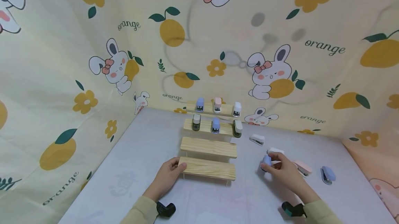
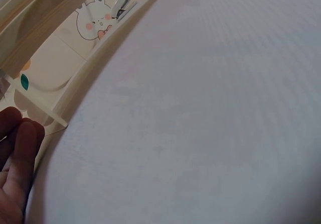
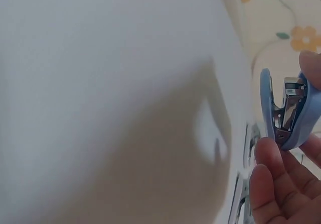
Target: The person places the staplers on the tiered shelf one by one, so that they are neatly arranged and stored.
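Note:
My right hand point(image 1: 285, 170) pinches a small blue stapler point(image 1: 266, 162) between thumb and fingers, right of the stand. In the right wrist view the blue stapler point(image 3: 293, 108) shows its metal inside, held above the white surface. At the left end of the lowest step, my left hand point(image 1: 168, 175) holds the tiered wooden display stand point(image 1: 207, 167), thumb at the front corner. Small staplers line the two upper steps: blue point(image 1: 200, 104), pink point(image 1: 217, 105) and white point(image 1: 237, 109) on top; grey-white point(image 1: 196, 122), blue point(image 1: 215, 125) and another grey-white point(image 1: 237, 128) below.
On the table point(image 1: 149, 141) right of the stand lie a white stapler point(image 1: 257, 139), another white stapler point(image 1: 275, 150) behind the right hand, a pink stapler point(image 1: 302, 167) and a blue stapler point(image 1: 328, 175). Printed cloth point(image 1: 193, 54) hangs behind and at both sides.

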`<act>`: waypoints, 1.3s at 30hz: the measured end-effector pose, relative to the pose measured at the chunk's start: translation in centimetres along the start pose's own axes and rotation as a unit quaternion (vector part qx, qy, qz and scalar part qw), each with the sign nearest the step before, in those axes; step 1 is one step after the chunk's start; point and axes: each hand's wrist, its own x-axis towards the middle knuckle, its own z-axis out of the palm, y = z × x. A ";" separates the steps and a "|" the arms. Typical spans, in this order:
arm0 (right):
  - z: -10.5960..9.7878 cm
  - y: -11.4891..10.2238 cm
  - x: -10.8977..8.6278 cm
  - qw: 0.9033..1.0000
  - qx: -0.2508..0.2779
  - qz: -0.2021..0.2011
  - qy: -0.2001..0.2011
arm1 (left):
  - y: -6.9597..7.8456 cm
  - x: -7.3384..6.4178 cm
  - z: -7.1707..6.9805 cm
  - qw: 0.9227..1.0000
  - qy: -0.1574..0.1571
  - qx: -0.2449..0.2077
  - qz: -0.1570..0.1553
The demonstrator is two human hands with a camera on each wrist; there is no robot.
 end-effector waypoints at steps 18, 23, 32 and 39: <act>0.6 -3.9 -0.8 0.991 0.049 -0.113 0.043 | 1.1 0.1 0.3 1.000 -0.005 0.005 0.005; 0.8 -5.3 -1.0 0.986 0.058 -0.151 0.051 | 1.1 0.1 0.3 1.000 0.001 0.013 -0.001; 1.0 -8.4 -1.6 0.978 0.081 -0.181 0.060 | 1.3 -0.2 0.3 1.000 0.010 0.020 -0.012; 2.3 -12.2 -1.8 0.972 0.097 -0.211 0.039 | 0.9 -0.4 0.3 1.000 0.013 0.022 -0.013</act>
